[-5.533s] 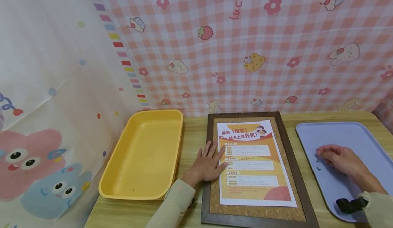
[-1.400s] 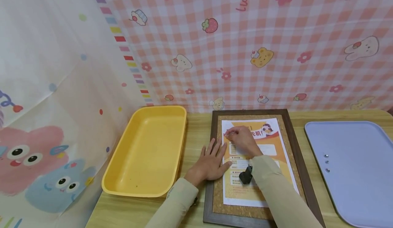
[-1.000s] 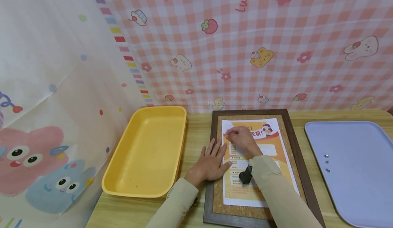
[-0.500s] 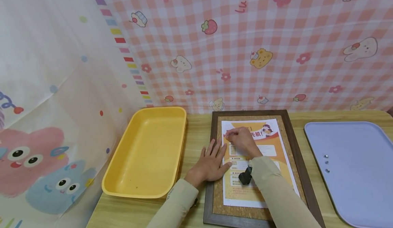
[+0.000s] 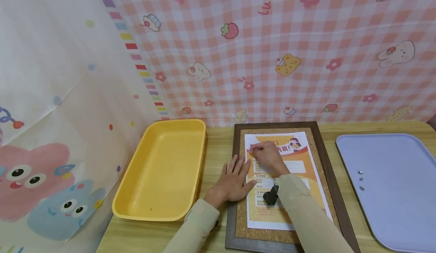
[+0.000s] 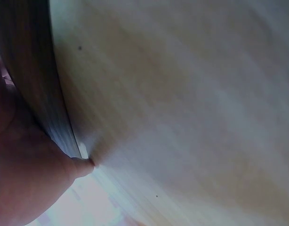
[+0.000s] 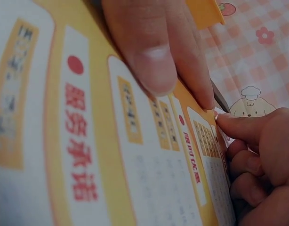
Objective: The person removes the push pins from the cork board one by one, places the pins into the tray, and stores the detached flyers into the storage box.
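A printed poster (image 5: 276,220) lies on a framed cork board (image 5: 269,236) at the middle of the table. My left hand (image 5: 231,185) rests flat with spread fingers across the board's left frame and the poster's left edge. In the head view, my right hand (image 5: 267,156) is at the poster's upper left edge, thumb and index finger pinching a tiny thumbtack (image 5: 249,150). The tack is mostly covered by the fingertips. The right wrist view shows the right hand's curled fingers (image 7: 248,188) close to the paper, beyond the left hand's fingers (image 7: 156,70).
A yellow tray (image 5: 201,162) stands left of the board. On the right, a lilac tray (image 5: 402,192) holds three small silver thumbtacks (image 5: 361,179) near its left edge. A checked pink cloth (image 5: 218,56) hangs behind the wooden table (image 5: 218,139).
My right hand has moved from the lilac tray's tacks to the poster's upper left edge. Over the last second both hands have stayed nearly still.
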The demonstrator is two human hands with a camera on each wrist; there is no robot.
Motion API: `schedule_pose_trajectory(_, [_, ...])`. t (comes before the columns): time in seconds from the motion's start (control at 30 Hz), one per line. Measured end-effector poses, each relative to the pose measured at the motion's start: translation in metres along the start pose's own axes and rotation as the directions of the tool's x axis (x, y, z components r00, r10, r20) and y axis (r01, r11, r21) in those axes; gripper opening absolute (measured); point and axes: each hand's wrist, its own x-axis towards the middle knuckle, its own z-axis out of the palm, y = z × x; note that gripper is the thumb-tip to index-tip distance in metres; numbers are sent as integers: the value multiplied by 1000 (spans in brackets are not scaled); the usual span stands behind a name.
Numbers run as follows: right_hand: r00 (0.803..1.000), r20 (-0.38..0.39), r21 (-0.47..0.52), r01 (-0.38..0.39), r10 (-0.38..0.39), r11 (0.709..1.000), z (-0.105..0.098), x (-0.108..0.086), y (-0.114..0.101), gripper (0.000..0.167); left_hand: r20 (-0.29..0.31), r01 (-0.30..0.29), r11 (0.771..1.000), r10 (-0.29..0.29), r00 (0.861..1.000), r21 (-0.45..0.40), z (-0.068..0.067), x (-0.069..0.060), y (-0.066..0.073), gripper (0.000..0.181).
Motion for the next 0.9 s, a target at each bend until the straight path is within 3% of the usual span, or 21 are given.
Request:
schedule_pose_trajectory(0.43, [998, 51, 94, -31, 27, 995, -2, -3, 1, 18, -3, 2, 1000, -2, 1000, -9, -1, -1, 0, 71])
schedule_pose_trajectory(0.9, [1000, 26, 103, -12, 10, 995, -2, -5, 2, 17, -8, -7, 1000, 6, 1000, -22, 0, 0, 0, 71])
